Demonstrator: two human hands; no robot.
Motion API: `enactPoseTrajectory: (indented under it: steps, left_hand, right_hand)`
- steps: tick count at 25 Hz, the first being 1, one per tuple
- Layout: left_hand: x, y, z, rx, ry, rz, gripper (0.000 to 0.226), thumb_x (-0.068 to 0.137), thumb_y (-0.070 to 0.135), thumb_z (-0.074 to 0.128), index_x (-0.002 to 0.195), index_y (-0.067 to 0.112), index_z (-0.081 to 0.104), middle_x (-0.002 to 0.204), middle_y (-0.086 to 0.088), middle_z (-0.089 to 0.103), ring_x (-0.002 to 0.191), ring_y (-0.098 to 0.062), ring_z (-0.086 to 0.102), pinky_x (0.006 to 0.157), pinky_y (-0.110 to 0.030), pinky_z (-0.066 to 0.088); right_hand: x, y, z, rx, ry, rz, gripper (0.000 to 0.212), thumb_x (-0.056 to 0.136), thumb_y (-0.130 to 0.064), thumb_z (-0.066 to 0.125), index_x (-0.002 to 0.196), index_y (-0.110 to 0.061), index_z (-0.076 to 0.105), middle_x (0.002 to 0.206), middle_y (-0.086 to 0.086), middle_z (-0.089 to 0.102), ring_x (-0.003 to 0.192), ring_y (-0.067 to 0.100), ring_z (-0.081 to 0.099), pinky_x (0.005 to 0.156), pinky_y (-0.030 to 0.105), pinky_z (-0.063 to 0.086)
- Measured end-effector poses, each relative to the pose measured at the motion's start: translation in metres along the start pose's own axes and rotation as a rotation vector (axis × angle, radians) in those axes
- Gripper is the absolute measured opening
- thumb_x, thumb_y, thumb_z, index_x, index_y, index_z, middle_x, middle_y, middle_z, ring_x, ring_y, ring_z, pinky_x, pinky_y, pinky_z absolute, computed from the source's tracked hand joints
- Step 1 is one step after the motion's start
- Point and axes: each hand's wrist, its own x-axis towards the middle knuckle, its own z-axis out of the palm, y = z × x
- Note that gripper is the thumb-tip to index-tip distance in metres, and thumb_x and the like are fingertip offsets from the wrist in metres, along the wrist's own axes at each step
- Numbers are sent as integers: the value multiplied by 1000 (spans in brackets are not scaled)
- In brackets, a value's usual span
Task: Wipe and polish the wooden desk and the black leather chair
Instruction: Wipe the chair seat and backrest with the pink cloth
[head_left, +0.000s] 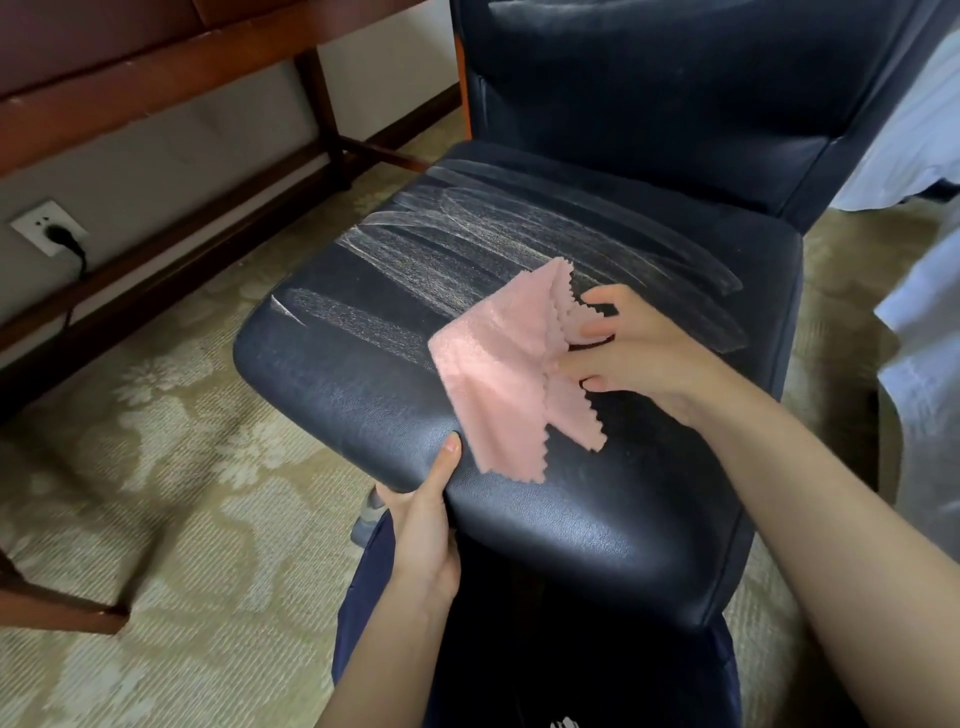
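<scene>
- On the seat of the black leather chair (571, 525), right in front of me, lies the pink cloth (498, 369), partly folded, with its zigzag edges loose. Pale wet streaks (467, 244) cover the far half of the seat.
- My right hand (639, 353) pinches the cloth at one side only, fingers half curled. I think the cloth can bunch up or slip out during a stroke.
- My left hand (421, 530) grips the front corner of the seat, thumb on top. If it lets go, the chair may shift on the carpet (182, 441).
- The streaks may dry into marks if I do not buff them.
- The wooden desk (130, 78) stands at the left, apart from the chair.
</scene>
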Motion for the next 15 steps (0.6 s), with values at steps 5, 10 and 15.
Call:
enactPoseTrajectory:
  steps: [5,10,15]
  left_hand:
    - [-3,1,3,-1,25,11,53,79,12,74,128,20,54,116,5,69,110,-14,64,104,-43,44]
    - [-3,2,3,-4,14,17,57,80,11,74,131,22,51,118,5,68,112,-14,63,104,-44,43]
    - [-2,0,2,-16,23,30,58,81,11,73,131,23,48,118,4,68,111,-15,63,102,-44,45]
  right_hand:
    - [10,-1,17,-457,130,-154,79,73,-19,79,138,-23,35,117,1,58,105,17,52,82,29,42]
    - [-7,-10,32,-950,245,-668,44,83,-16,62,123,-28,48,113,-8,40,110,15,35,95,30,27]
    - [2,-2,26,-1126,74,-702,49,88,-25,57,136,-26,44,145,-2,33,136,16,18,113,29,8]
